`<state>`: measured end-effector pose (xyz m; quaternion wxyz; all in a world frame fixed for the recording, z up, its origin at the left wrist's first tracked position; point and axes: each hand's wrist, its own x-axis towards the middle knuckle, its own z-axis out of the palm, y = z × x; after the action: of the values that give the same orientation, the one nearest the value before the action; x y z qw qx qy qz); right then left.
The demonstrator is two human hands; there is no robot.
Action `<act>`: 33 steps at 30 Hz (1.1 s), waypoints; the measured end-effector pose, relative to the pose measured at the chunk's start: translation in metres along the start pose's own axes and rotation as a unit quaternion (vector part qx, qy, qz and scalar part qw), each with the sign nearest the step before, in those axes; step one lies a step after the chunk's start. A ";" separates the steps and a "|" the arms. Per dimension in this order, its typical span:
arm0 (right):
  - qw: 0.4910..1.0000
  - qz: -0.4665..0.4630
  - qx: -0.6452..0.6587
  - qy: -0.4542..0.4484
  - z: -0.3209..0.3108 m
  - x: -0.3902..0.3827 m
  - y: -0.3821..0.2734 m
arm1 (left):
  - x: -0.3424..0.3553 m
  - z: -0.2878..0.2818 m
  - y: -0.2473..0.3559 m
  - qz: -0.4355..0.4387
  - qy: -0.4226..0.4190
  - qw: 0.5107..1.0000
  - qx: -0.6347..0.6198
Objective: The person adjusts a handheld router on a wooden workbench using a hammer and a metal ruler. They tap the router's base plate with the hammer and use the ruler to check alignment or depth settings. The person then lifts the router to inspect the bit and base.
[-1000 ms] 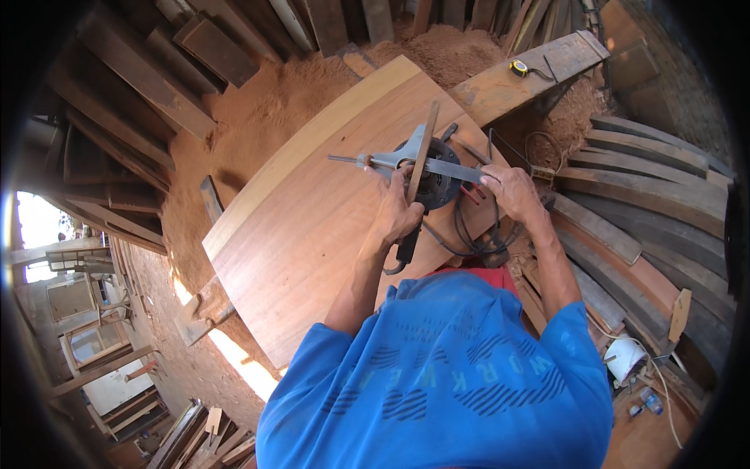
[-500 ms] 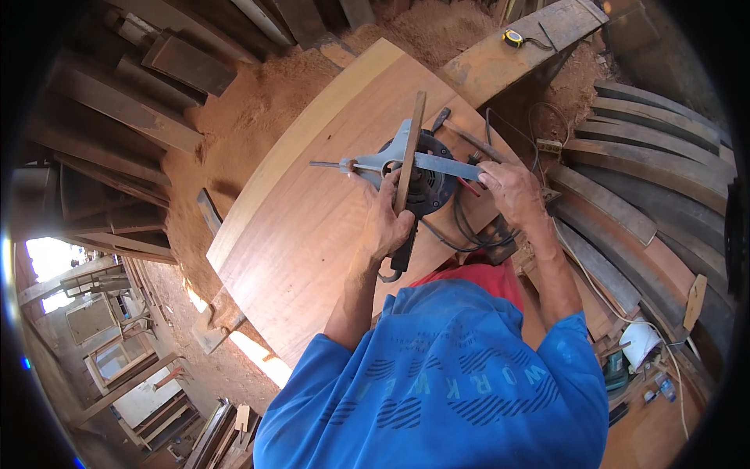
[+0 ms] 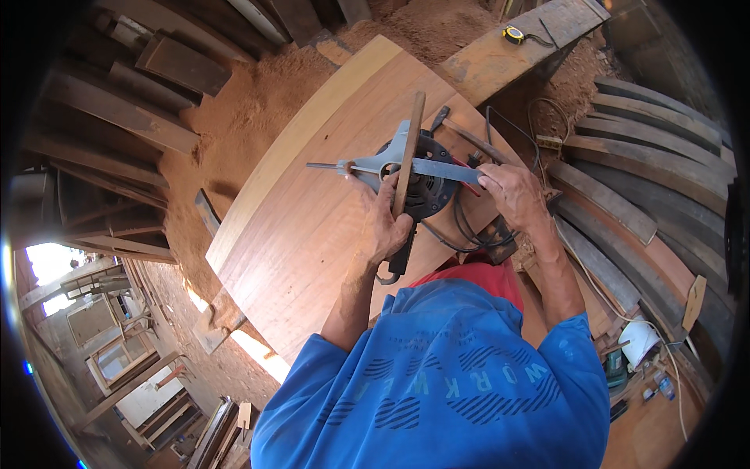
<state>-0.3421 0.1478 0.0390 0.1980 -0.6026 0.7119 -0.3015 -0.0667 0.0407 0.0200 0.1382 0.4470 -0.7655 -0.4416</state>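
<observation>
On a light wooden panel (image 3: 289, 234) rests a round black power tool (image 3: 428, 197) with a grey metal fence (image 3: 391, 156) on it, a thin rod sticking out leftward. A narrow wooden strip (image 3: 411, 133) lies across the fence. My left hand (image 3: 384, 223) is closed round the fence and strip from below. My right hand (image 3: 512, 197) grips the end of a flat metal bar (image 3: 445, 170) that extends across the tool. A hammer-like tool with a wooden handle (image 3: 469, 137) lies behind, and dark cables (image 3: 469, 234) loop beside the tool on the right.
A plank (image 3: 488, 74) at the back carries a yellow tape measure (image 3: 512, 35). Stacked curved boards (image 3: 648, 164) fill the right, dark boards (image 3: 156, 109) the upper left. Sawdust (image 3: 226, 109) surrounds the panel. A white container (image 3: 637, 340) and a power socket (image 3: 549, 142) are at the right.
The whole view has shifted slightly, the panel sitting higher in the picture. Both hands have moved a little with the tool and bar, keeping their grips.
</observation>
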 end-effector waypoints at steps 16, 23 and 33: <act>0.999 0.004 -0.008 -0.032 0.001 0.000 0.002 | 0.001 0.000 0.000 0.003 -0.001 1.000 -0.008; 0.999 0.015 -0.004 -0.037 -0.004 0.003 -0.005 | 0.001 0.000 0.004 -0.009 0.000 1.000 -0.026; 1.000 0.009 -0.006 -0.028 0.001 0.001 -0.001 | 0.002 -0.001 0.000 0.002 -0.011 1.000 -0.011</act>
<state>-0.3413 0.1464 0.0388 0.2166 -0.6053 0.7136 -0.2783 -0.0673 0.0382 0.0204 0.1352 0.4393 -0.7630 -0.4546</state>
